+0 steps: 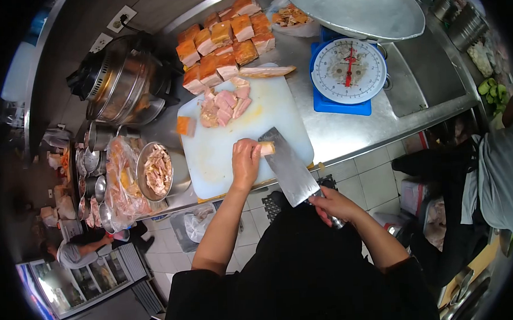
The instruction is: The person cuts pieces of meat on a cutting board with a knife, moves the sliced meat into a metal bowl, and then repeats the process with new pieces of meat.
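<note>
My left hand [246,163] is closed on a small piece of pork [266,148] over the white cutting board [211,165]. In my right hand [334,206] is the handle of a cleaver [293,172], whose wide blade slants up and left, its far end beside the pork piece. Pale cut meat [225,106] lies in a heap on the upper part of the board. One orange-skinned chunk [186,126] sits at the board's left edge, and a long strip [267,72] at its top.
Behind the board are several roasted pork blocks [226,32]. A blue scale [349,71] with a metal pan [358,9] stands right, near a sink [429,61]. Left are a bowl of meat [157,171] and a glass-walled cooker [124,80]. People stand at far right and lower left.
</note>
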Demonstrator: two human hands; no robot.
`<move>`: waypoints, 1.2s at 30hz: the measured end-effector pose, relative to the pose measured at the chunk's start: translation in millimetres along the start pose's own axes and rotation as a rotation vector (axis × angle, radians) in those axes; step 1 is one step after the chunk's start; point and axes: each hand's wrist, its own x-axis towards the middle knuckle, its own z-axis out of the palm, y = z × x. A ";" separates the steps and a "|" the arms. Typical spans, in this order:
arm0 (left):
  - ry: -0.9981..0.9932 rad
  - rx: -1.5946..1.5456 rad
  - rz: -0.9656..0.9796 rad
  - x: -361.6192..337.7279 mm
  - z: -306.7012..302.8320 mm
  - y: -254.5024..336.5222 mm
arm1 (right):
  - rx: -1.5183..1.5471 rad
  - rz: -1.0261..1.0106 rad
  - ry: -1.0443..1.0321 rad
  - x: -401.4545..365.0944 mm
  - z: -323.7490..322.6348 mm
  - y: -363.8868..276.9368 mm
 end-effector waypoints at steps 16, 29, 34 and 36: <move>-0.003 0.060 -0.022 -10.0 -10.0 -10.2 | 0.070 -0.016 -0.027 13.7 3.6 1.5; -0.025 0.050 -0.032 -16.1 -23.0 -14.9 | -0.052 -0.003 -0.002 24.2 23.3 -18.2; 0.003 0.016 -0.069 -19.0 -22.9 -17.8 | -0.112 -0.003 0.031 25.1 32.2 -28.3; 0.018 0.019 -0.084 -19.3 -23.0 -19.5 | -0.141 0.016 0.038 23.1 32.0 -27.5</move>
